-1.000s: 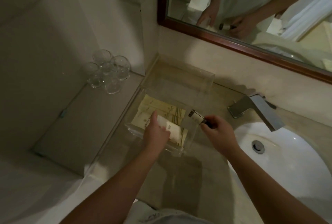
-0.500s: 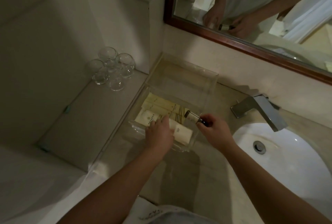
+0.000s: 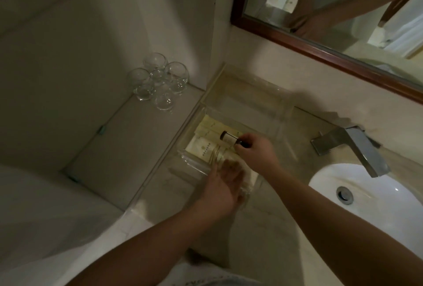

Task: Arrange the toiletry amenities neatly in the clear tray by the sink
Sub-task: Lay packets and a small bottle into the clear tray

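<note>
Marble counter [image 3: 263, 235] by sink [image 3: 375, 191]: right hand [image 3: 256, 150] pinching bottle [image 3: 230, 139] over tray [image 3: 283, 111], left hand [image 3: 223, 185] spread, blurred.

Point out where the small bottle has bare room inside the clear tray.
The clear plastic tray has a bare far half, bordered by its back wall and the cream paper sachets. The near half is crowded: sachets, the left hand, and the right hand holding the small dark-capped bottle.
</note>
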`<state>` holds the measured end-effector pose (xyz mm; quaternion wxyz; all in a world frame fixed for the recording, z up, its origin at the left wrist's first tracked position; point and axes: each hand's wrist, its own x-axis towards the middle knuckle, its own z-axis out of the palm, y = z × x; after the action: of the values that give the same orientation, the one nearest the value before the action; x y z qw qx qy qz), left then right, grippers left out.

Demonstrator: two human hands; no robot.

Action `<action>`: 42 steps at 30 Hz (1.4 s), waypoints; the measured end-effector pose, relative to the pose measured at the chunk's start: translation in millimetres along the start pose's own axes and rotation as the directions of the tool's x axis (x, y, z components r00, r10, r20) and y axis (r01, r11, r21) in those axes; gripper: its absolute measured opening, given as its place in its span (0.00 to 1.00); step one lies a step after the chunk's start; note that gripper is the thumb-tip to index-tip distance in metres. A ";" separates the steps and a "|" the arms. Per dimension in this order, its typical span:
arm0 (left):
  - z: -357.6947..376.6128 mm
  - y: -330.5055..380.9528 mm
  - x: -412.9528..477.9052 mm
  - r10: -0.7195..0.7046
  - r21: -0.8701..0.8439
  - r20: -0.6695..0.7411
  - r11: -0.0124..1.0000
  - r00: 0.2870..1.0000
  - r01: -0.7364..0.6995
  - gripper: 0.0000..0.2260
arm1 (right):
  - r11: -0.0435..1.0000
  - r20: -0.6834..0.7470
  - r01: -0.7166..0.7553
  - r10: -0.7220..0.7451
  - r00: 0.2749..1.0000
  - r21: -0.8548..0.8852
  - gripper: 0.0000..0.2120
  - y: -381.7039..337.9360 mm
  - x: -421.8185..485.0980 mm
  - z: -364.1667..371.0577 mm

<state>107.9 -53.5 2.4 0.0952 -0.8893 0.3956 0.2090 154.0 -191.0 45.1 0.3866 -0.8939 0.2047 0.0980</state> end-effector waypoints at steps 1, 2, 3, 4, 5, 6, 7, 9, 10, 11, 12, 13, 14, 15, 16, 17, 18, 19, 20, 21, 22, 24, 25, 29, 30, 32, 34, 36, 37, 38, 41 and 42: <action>4.4 1.1 0.1 -0.004 -0.038 -0.012 0.999 1.000 0.003 0.30 | 1.000 0.012 0.000 0.000 1.000 -0.018 0.06 -6.0 3.3 6.9; 7.3 2.4 0.5 -0.009 -0.105 -0.031 0.994 0.999 0.005 0.31 | 1.000 0.021 -0.002 0.003 1.000 -0.030 0.07 -10.9 7.2 14.2; 8.6 3.5 0.4 -0.012 -0.170 -0.061 0.985 0.998 0.001 0.31 | 0.999 0.025 -0.007 0.008 1.000 -0.037 0.08 -15.8 10.8 20.9; 8.1 3.8 -0.7 -0.016 -0.203 -0.088 0.979 0.996 -0.002 0.30 | 0.999 0.031 -0.011 0.013 0.999 -0.038 0.09 -19.8 14.4 27.4; 6.2 3.8 -2.2 -0.019 -0.209 -0.121 0.978 0.993 -0.007 0.30 | 0.999 0.040 -0.015 0.016 0.999 -0.036 0.09 -23.1 17.8 33.8; 3.2 3.4 -4.3 -0.014 -0.193 -0.110 0.981 0.994 -0.008 0.30 | 0.999 0.048 -0.012 0.013 0.999 -0.038 0.09 -26.1 20.7 39.2; 2.2 2.8 -6.2 -0.003 -0.180 -0.078 0.984 0.997 -0.011 0.30 | 0.999 0.053 -0.005 0.007 0.999 -0.048 0.10 -28.8 22.8 44.2; -1.7 -0.5 -9.5 0.006 -0.182 -0.017 0.983 1.000 -0.009 0.30 | 0.998 0.048 0.003 0.001 0.999 -0.071 0.11 -32.2 26.6 52.0; -4.8 -2.5 -10.5 0.005 -0.182 -0.020 0.983 1.000 -0.009 0.30 | 0.997 0.047 0.000 0.004 0.999 -0.075 0.12 -32.7 28.6 55.3; -3.3 -4.2 -10.8 0.010 -0.177 -0.023 0.984 1.000 -0.014 0.30 | 0.997 0.048 -0.001 0.005 0.999 -0.077 0.13 -33.3 29.8 57.6; -2.3 -5.6 -10.8 0.015 -0.189 -0.025 0.982 1.000 -0.019 0.30 | 0.996 0.049 0.003 0.001 0.999 -0.086 0.15 -33.4 31.2 59.9; -1.2 -7.4 -11.4 0.022 -0.209 -0.026 0.978 0.999 -0.027 0.30 | 0.994 0.047 0.019 -0.013 0.999 -0.111 0.15 -33.3 32.5 61.6; 0.8 -8.6 -11.4 0.034 -0.210 -0.026 0.977 0.999 -0.039 0.30 | 0.988 0.043 0.038 -0.032 0.999 -0.150 0.16 -33.1 34.1 63.2; 2.5 -9.6 -10.8 0.045 -0.212 -0.025 0.976 0.999 -0.050 0.30 | 0.981 0.043 0.057 -0.050 0.998 -0.186 0.16 -33.6 35.1 64.1; 3.4 -10.0 -10.7 0.053 -0.215 -0.023 0.975 0.998 -0.056 0.30 | 0.975 0.045 0.069 -0.061 0.997 -0.212 0.16 -35.1 35.3 64.3; 3.9 -9.9 -10.5 0.055 -0.222 -0.028 0.973 0.998 -0.059 0.30 | 0.970 0.050 0.077 -0.067 0.996 -0.230 0.16 -36.2 35.5 64.8; 4.1 -9.7 -9.9 0.055 -0.223 -0.033 0.973 0.998 -0.061 0.30 | 0.967 0.056 0.083 -0.071 0.996 -0.241 0.16 -37.1 35.5 65.2; 4.1 -9.8 -9.6 0.054 -0.216 -0.031 0.975 0.998 -0.060 0.30 | 0.964 0.061 0.090 -0.077 0.995 -0.249 0.16 -38.0 35.6 65.7; 4.0 -9.8 -9.5 0.056 -0.215 -0.034 0.975 0.998 -0.062 0.30 | 0.963 0.064 0.090 -0.077 0.995 -0.252 0.16 -38.2 36.0 67.0; 2.8 -10.3 -10.2 0.057 -0.224 -0.045 0.972 0.997 -0.066 0.30 | 0.963 0.068 0.089 -0.074 0.995 -0.253 0.16 -38.6 36.0 67.8; 2.3 -11.3 -10.9 0.061 -0.239 -0.056 0.968 0.997 -0.072 0.30 | 0.965 0.068 0.085 -0.070 0.995 -0.247 0.16 -39.0 36.2 68.3; 2.2 -12.9 -11.9 0.063 -0.255 -0.071 0.964 0.995 -0.079 0.29 | 0.969 0.061 0.082 -0.069 0.996 -0.233 0.16 -38.3 37.1 69.0; 1.8 -13.7 -12.8 0.051 -0.257 -0.078 0.964 0.996 -0.069 0.28 | 0.970 0.061 0.081 -0.069 0.996 -0.230 0.16 -38.6 36.9 68.9; 1.3 -18.9 -15.6 -0.214 -0.305 -0.119 0.937 0.970 0.170 0.25 | 0.965 0.057 0.082 -0.070 0.996 -0.248 0.16 -38.7 37.2 68.9; -1.5 -22.1 -16.7 -0.285 -0.346 -0.123 0.910 0.950 0.228 0.26 | 0.964 0.056 0.084 -0.072 0.996 -0.253 0.17 -38.6 37.5 69.1; -3.0 -30.9 -17.6 -0.345 -0.360 -0.146 0.892 0.927 0.275 0.30 | 0.962 0.053 0.087 -0.076 0.996 -0.260 0.17 -38.8 37.8 70.2; -1.6 -40.1 -15.5 -0.319 -0.297 -0.068 0.911 0.945 0.286 0.31 | 0.962 0.051 0.075 -0.064 0.997 -0.262 0.16 -39.4 38.1 71.2; -1.2 -45.3 -14.6 -0.305 -0.211 -0.030 0.933 0.952 0.292 0.31 | 0.963 0.050 0.066 -0.055 0.997 -0.262 0.16 -39.6 39.1 72.2; -1.0 -46.7 -14.5 -0.303 -0.194 -0.028 0.936 0.953 0.292 0.31 | 0.960 0.049 0.070 -0.059 0.997 -0.270 0.16 -39.3 39.6 72.6; 0.8 -46.5 -13.7 -0.301 -0.191 -0.019 0.937 0.953 0.292 0.31 | 0.957 0.047 0.077 -0.067 0.997 -0.280 0.16 -38.8 40.2 73.1; 1.2 -46.2 -13.3 -0.310 -0.179 -0.004 0.936 0.951 0.304 0.31 | 0.951 0.043 0.083 -0.074 0.996 -0.299 0.16 -38.3 41.0 74.2; 0.6 -45.8 -13.4 -0.313 -0.181 -0.009 0.935 0.950 0.306 0.31 | 0.952 0.046 0.079 -0.068 0.997 -0.294 0.16 -38.2 41.2 74.5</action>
<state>133.6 -13.8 8.1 0.0400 -0.9491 0.2324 0.2089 206.6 -124.8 5.4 0.2553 -0.9468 0.1475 0.1287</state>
